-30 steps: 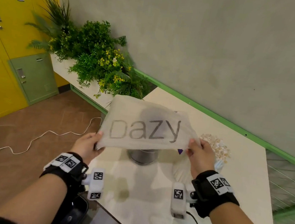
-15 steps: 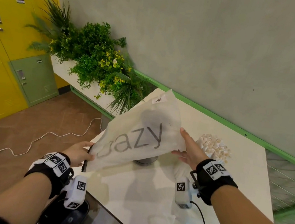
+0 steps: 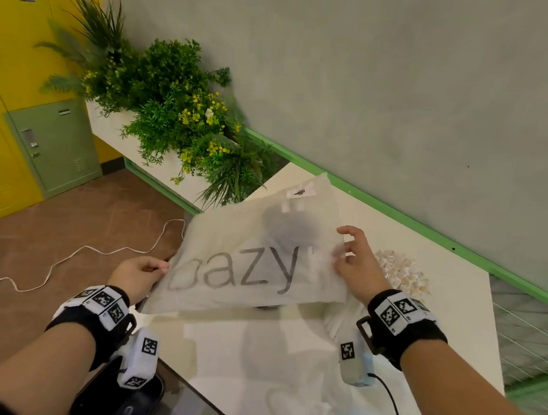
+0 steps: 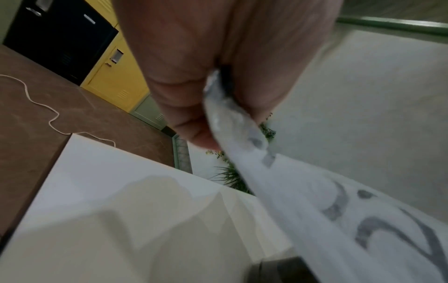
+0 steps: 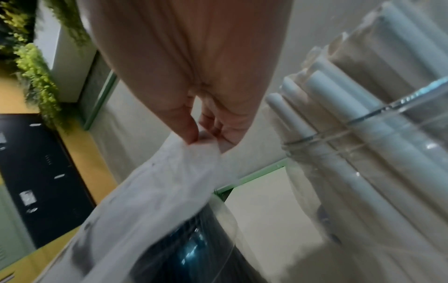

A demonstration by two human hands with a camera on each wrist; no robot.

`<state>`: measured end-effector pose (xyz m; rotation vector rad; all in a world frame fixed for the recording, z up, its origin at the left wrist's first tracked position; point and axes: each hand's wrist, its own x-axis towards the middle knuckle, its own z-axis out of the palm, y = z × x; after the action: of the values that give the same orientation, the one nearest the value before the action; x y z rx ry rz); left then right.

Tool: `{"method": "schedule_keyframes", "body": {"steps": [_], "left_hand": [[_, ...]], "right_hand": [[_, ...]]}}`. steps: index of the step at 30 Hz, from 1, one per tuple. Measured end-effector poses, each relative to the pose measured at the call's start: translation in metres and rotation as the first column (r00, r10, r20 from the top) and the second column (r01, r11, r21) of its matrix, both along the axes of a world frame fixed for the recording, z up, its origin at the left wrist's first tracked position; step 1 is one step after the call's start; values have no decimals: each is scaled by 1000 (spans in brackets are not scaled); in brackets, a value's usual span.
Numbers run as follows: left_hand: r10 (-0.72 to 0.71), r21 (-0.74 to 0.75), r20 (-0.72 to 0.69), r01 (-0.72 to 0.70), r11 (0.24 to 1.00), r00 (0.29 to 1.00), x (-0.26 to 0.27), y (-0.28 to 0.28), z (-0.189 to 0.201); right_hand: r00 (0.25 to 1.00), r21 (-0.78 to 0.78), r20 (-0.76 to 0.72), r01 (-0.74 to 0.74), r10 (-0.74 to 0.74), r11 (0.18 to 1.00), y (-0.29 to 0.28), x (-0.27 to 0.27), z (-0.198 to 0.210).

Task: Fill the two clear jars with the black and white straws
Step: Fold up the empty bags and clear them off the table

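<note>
A see-through white plastic bag point(image 3: 251, 266) printed "dazy" hangs tilted over the white table point(image 3: 439, 338). My left hand point(image 3: 160, 267) grips its near left corner, seen close in the left wrist view point(image 4: 218, 114). At the bag's right edge my right hand point(image 3: 341, 253) pinches the film, its fingertips point(image 5: 194, 139) closed on it. A clear jar of black straws point(image 5: 194, 249) stands under the bag and shows through it as a dark blur point(image 3: 290, 230). A clear jar of white straws point(image 5: 363, 134) stands just right of my right hand, straw tops up point(image 3: 402, 274).
A white planter of green plants point(image 3: 174, 109) borders the table's far left corner. Yellow and green lockers point(image 3: 52, 145) stand at the left, and a white cable point(image 3: 70, 251) lies on the brown floor. A dark object point(image 3: 124, 402) sits below my left wrist. A grey wall runs behind.
The bag, held flat by both near corners, has tipped up on its right side. My right hand let go, opened against it, then pinched its right edge. My left hand dropped lower left.
</note>
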<state>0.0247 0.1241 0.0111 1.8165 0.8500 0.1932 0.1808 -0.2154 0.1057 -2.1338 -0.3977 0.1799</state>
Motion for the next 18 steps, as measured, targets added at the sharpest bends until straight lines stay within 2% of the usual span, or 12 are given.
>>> {"method": "schedule_keyframes", "body": {"steps": [3, 6, 9, 11, 12, 14, 16, 18], "left_hand": [[98, 18, 98, -100, 995, 990, 4, 7, 3], [70, -43, 122, -65, 997, 990, 11, 11, 5], [47, -147, 79, -35, 988, 996, 13, 15, 4], [37, -198, 42, -28, 980, 998, 12, 15, 5], [17, -180, 4, -16, 984, 1000, 12, 14, 6], [5, -57, -68, -9, 998, 998, 11, 11, 7], [38, 26, -79, -36, 999, 996, 12, 10, 6], [64, 34, -50, -62, 997, 997, 13, 10, 6]], "right_hand": [[995, 40, 74, 69, -72, 997, -4, 3, 1], [990, 15, 113, 88, -89, 996, 0, 0, -1], [996, 90, -43, 84, -81, 992, 3, -5, 1], [995, 29, -100, -19, 21, 999, 2, -9, 1], [995, -37, -79, -66, 63, 997, 2, -10, 0], [997, -140, 39, -59, 65, 988, 2, -9, -6], [984, -108, 180, 29, -9, 994, 1, -7, -12], [965, -57, 260, 56, -40, 997, -2, -4, -15]]}}
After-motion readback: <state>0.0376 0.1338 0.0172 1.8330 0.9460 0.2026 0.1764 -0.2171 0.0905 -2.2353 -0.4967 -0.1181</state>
